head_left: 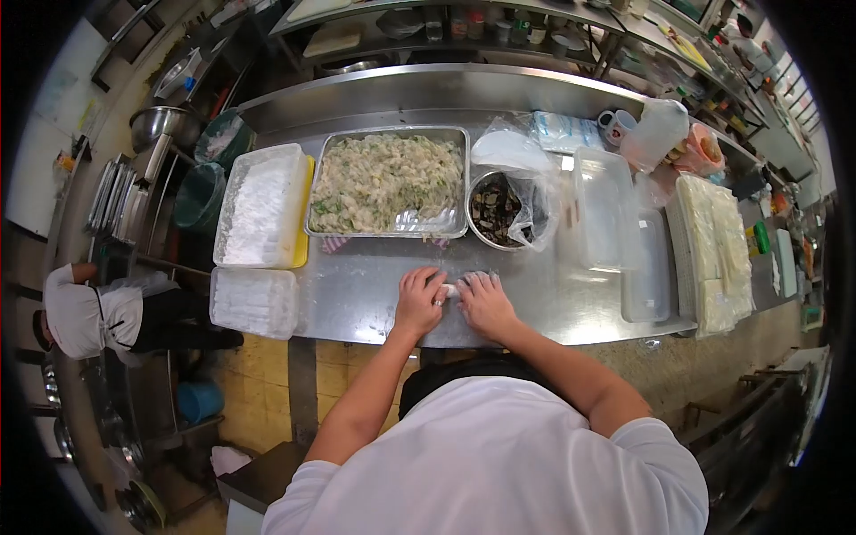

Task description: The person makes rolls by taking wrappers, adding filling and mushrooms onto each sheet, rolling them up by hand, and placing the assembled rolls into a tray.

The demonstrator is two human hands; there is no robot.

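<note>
On the steel table, near its front edge, a small white floury roll (451, 291) lies between my two hands. My left hand (420, 299) has its curled fingers on the roll's left end, with a ring on one finger. My right hand (484, 303) has its fingers bent over the right end. Beyond my hands stands a metal tray (428, 221) of pale filling (388, 178) with green bits. To its right is a steel bowl of dark pieces (495, 209), partly covered by a plastic bag (535, 201).
At the left sit a tub of white flour (263, 201) and a smaller box of white rolls (254, 301). Clear plastic containers (603, 209) and a basket with wrapped packs (713, 241) stand at the right. Another person (111, 310) is at the far left.
</note>
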